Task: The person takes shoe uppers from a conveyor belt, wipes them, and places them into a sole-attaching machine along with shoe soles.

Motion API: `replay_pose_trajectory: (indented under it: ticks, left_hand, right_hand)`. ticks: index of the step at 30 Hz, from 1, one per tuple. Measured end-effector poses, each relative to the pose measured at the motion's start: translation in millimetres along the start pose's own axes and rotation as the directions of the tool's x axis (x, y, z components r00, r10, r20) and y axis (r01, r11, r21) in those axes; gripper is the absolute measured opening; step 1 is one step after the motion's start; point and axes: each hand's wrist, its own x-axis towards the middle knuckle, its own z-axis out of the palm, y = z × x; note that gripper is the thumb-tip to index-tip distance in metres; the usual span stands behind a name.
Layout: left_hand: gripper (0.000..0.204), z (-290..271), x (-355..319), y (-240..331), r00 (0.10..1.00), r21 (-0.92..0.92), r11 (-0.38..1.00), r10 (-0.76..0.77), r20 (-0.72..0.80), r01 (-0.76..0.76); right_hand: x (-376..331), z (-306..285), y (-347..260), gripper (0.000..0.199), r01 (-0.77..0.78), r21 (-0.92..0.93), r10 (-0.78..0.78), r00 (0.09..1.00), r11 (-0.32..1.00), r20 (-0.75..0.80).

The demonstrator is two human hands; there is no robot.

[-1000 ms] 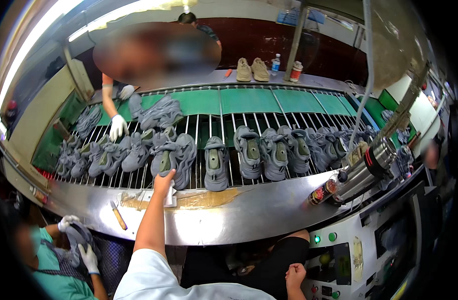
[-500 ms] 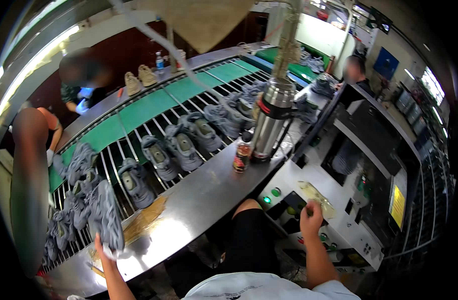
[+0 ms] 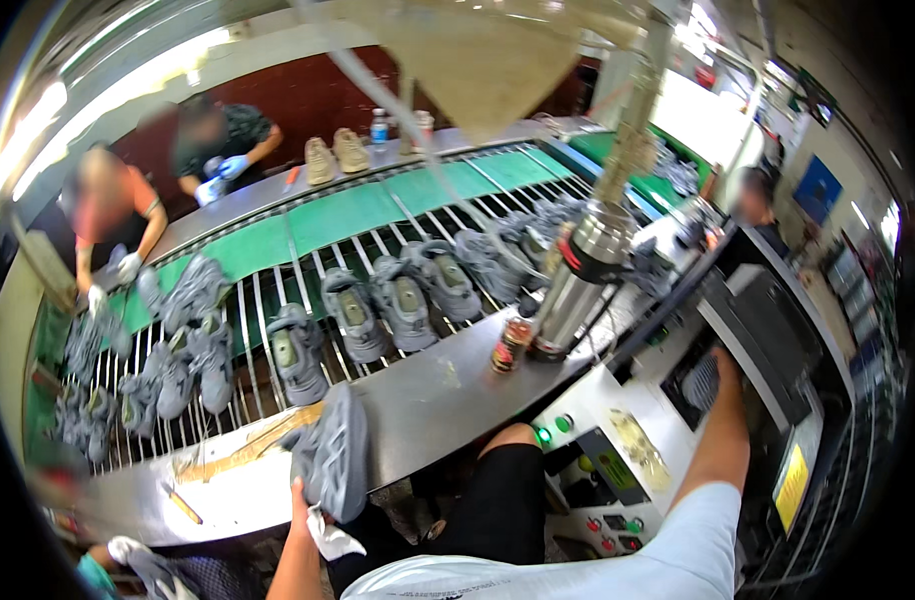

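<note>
A grey sneaker is held tilted, sole to the right, in my left hand over the near edge of the metal counter. A piece of white cloth or paper hangs from the same hand below the shoe. My right arm stretches into the opening of a white and black machine on my right. There my right hand is at a ribbed grey shoe-shaped thing; its fingers are mostly hidden.
Grey sneakers line a roller conveyor with green strips. A steel flask and small bottle stand on the counter. Two co-workers are across the conveyor; another is beyond the machine. Bottom left, a gloved hand is beside shoes.
My left hand has brought the sneaker rightward, closer to me. My right hand has gone from above the machine's front panel into its opening. The head view has shifted.
</note>
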Motion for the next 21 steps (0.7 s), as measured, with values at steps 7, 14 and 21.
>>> replay_pose_trajectory:
  ticks: [7, 14, 21]
  left_hand:
    - [0.089, 0.9, 0.6, 37.1, 0.966, 0.536, 0.808, -0.249, -0.069, 0.247]
    - [0.038, 77.0, -92.7, 3.7, 0.932, 0.886, 0.451, -0.261, 0.250, -0.111]
    - [0.083, 156.9, -141.6, -6.9, 0.680, 0.572, 0.477, 0.078, 0.729, -0.668]
  right_hand:
    - [-55.9, -53.0, -52.4, 0.073, -0.144, 0.180, 0.185, 0.953, 0.973, -0.239]
    - [-236.4, -76.3, -86.1, 0.074, -0.177, 0.983, 0.049, 0.983, 0.036, 0.176]
    - [-469.0, 11.9, -228.5, 0.076, -0.406, 0.840, -0.323, 0.899, -0.359, 0.296]
